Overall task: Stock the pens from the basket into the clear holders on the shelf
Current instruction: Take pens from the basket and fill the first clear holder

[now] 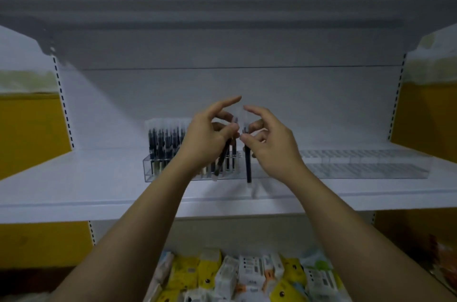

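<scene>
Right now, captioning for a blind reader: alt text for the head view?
The left hand holds a tilted dark pen, the right hand an upright pen, over a white shelf. Behind, a clear holder carries a row of pens; the right holder looks empty.

This is a shop, most likely one selling stationery. The fittings are white metal retail shelving: a flat shelf (pixel 99 192), another shelf (pixel 222 4) overhead, and a back panel (pixel 296 93) flanked by slotted uprights (pixel 63 103) punched with rows of small holes. On the flat shelf stand long clear holders (pixel 366 165) divided into small cells. The left part is packed with upright dark pens (pixel 163 143) of one kind, set out in rows. On the tier below lie many small packaged goods (pixel 247 274), several with printed barcode labels (pixel 252 267). Yellow wall (pixel 29 133) shows on either side.
</scene>
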